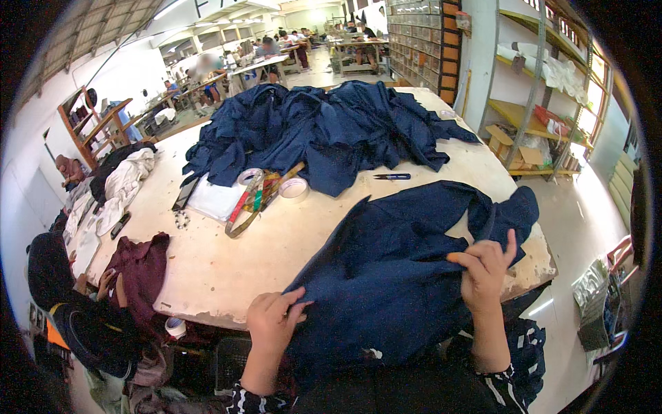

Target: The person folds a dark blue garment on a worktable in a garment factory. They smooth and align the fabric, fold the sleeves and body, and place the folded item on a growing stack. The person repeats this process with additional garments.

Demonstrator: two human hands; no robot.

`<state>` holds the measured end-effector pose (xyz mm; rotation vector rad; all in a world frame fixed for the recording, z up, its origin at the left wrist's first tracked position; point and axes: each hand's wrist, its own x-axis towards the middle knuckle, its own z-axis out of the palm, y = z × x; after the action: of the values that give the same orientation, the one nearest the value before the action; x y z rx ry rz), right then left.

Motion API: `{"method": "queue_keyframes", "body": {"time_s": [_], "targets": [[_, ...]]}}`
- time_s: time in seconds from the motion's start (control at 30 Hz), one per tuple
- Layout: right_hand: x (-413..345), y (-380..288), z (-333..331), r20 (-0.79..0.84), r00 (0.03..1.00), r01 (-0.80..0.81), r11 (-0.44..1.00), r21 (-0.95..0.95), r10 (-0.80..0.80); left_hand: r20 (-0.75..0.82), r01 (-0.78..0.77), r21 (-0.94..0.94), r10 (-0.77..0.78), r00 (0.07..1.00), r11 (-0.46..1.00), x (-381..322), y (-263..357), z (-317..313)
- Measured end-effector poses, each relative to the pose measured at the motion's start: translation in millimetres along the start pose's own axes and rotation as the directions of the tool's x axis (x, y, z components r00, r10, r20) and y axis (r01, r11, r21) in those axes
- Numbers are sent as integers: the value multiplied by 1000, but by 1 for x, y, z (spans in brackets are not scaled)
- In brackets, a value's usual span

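A navy-blue fabric garment [382, 269] lies over the near edge of the wooden table, its lower part hanging towards me. My left hand [274, 318] pinches its left edge between thumb and fingers. On the right, my right hand [483, 269] grips the cloth between thumb and fingers, with one finger raised; something orange covers a fingertip. Beyond the garment rest thread snips [393, 176] with a dark blue handle. A large heap of navy cloth [315, 124] covers the far part of the table.
Tape rolls [293, 189], a measuring tape [243, 209], white sheets [214, 199], a phone [185, 194] and a beaded bracelet [181, 219] lie mid-table [207, 269]. At left, a co-worker in black handles maroon cloth [139, 269]. Metal shelving [527, 103] stands at right.
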<state>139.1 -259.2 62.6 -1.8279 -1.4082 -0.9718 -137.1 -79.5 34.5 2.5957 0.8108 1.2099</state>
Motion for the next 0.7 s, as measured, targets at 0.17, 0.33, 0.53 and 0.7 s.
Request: {"method": "queue_keyframes", "body": {"time_s": [0.17, 0.33, 0.53, 0.7], "targets": [[-20, 29, -4, 262, 934, -225, 969, -103, 244, -18, 18, -207, -22, 1000, 978, 8, 32, 14], [2, 3, -5, 409, 884, -307, 940, 146, 225, 25, 41, -225, -36, 999, 973, 6, 37, 25], [-3, -61, 48, 564, 776, -191, 746, 638, -284, 99, 53, -232, -31, 995, 971, 5, 45, 21], [-7, -67, 50, 434, 828, -31, 742, 669, -356, 387, 533, -343, -401, 830, 773, 29, 24, -2]]}}
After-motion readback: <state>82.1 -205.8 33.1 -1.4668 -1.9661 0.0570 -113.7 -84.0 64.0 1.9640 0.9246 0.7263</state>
